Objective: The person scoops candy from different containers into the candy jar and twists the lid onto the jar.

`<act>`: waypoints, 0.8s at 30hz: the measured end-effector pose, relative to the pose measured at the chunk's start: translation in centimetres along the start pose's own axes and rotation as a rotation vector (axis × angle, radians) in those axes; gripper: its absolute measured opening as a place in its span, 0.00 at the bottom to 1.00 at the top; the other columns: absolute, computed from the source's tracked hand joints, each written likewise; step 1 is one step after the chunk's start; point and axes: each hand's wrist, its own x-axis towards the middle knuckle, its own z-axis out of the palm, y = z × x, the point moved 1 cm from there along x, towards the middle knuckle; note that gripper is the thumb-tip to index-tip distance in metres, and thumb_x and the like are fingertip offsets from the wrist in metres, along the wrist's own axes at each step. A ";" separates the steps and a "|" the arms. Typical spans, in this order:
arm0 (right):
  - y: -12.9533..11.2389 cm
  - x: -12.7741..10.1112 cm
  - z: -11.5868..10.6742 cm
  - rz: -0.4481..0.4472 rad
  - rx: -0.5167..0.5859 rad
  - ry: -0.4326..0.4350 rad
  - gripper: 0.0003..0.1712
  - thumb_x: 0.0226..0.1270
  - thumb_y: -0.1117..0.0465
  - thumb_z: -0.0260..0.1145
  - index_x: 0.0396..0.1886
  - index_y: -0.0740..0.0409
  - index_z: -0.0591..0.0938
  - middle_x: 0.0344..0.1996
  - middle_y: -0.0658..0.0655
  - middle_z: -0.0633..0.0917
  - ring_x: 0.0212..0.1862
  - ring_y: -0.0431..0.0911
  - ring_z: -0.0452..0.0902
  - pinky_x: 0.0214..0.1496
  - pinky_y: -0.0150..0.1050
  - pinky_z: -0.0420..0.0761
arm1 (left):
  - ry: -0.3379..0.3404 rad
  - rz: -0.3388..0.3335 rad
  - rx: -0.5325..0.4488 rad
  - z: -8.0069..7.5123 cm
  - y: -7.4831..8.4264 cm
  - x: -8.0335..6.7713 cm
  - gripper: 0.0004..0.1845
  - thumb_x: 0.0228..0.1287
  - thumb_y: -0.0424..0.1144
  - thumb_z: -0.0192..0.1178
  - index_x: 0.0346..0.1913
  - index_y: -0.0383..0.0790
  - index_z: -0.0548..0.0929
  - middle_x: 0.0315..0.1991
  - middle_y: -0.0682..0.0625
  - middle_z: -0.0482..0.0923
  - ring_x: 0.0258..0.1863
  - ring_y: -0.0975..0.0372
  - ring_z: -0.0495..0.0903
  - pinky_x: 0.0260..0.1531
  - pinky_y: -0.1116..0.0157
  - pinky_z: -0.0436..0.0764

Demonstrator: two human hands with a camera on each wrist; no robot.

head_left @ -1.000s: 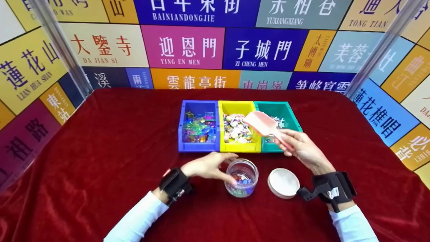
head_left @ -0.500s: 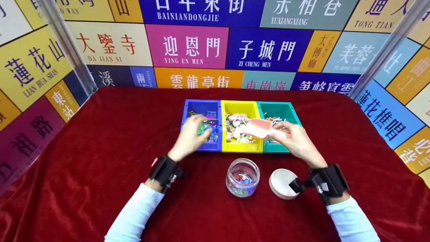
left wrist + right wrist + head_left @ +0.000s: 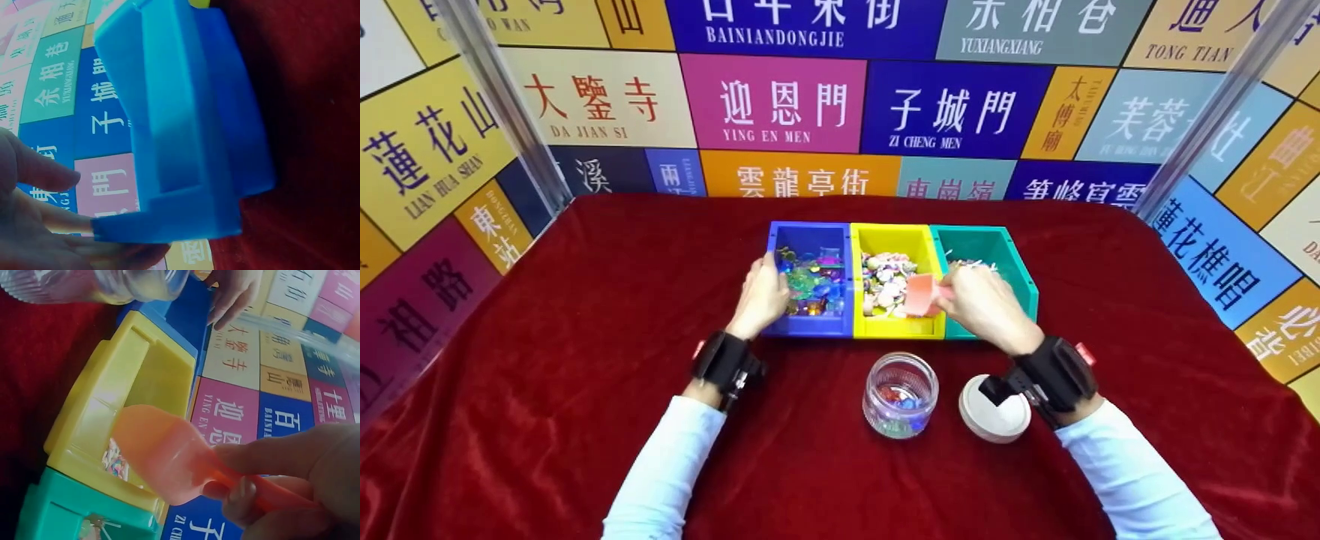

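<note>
My right hand (image 3: 986,304) grips the handle of a pink scoop (image 3: 163,453). Its blade dips over the yellow bin (image 3: 896,328), which holds pale shell-like pieces (image 3: 889,277). At the far left of the row, my left hand (image 3: 761,296) holds the outer side wall of the blue bin (image 3: 810,325). In the left wrist view the thumb stays above the rim while the fingers (image 3: 129,256) lie along the wall. Shiny coloured gems (image 3: 810,285) fill part of the blue bin. A clear glass jar (image 3: 900,375) with a few gems at its bottom stands in front.
On the right, a green bin (image 3: 975,238) with small white pieces adjoins the yellow one. A round white lid (image 3: 994,420) lies beside the jar, partly under the right wrist's camera mount. Dark red cloth (image 3: 547,360) covers the table; a sign-covered wall (image 3: 787,97) stands behind.
My left hand left the jar, crossed over the blue bin and came to its left wall. The right hand lowered the scoop towards the yellow bin and turned its blade downward.
</note>
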 end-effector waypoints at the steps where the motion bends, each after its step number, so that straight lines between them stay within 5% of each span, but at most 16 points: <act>1: -0.2 0.0 0.1 0.000 -0.026 0.002 0.12 0.54 0.62 0.61 0.14 0.62 0.80 0.15 0.56 0.74 0.22 0.52 0.70 0.19 0.42 0.69 | -0.011 -0.007 0.009 0.0 -0.1 0.1 0.24 0.60 0.29 0.43 0.59 0.19 0.59 0.50 0.27 0.68 0.51 0.42 0.69 0.52 0.52 0.69; 6: -1.3 0.1 0.5 -0.026 -0.148 0.005 0.12 0.52 0.67 0.59 0.12 0.64 0.75 0.12 0.58 0.72 0.19 0.55 0.70 0.15 0.44 0.69 | -0.024 -0.033 0.053 0.0 -0.5 0.3 0.24 0.55 0.26 0.45 0.56 0.19 0.64 0.39 0.31 0.75 0.42 0.42 0.76 0.42 0.50 0.75; 10: -2.1 0.3 0.9 -0.053 -0.201 -0.009 0.10 0.51 0.69 0.59 0.13 0.61 0.76 0.11 0.56 0.71 0.19 0.55 0.70 0.15 0.44 0.70 | -0.029 -0.051 0.069 0.0 -0.6 0.4 0.24 0.54 0.27 0.48 0.55 0.21 0.66 0.40 0.32 0.76 0.41 0.42 0.76 0.41 0.50 0.75; 16: -2.8 1.3 1.1 -0.027 -0.176 -0.060 0.12 0.54 0.64 0.61 0.12 0.55 0.80 0.13 0.55 0.76 0.20 0.54 0.72 0.16 0.45 0.71 | -0.062 -0.082 0.082 0.0 -0.6 0.4 0.26 0.54 0.27 0.49 0.58 0.23 0.63 0.43 0.33 0.75 0.43 0.43 0.75 0.41 0.51 0.75; 24: -2.2 2.8 1.5 -0.014 -0.184 -0.101 0.10 0.52 0.69 0.59 0.13 0.62 0.78 0.16 0.61 0.78 0.21 0.56 0.74 0.18 0.46 0.75 | -0.066 -0.099 0.082 0.1 -0.8 0.5 0.28 0.55 0.28 0.51 0.60 0.24 0.62 0.45 0.33 0.75 0.44 0.43 0.75 0.42 0.51 0.75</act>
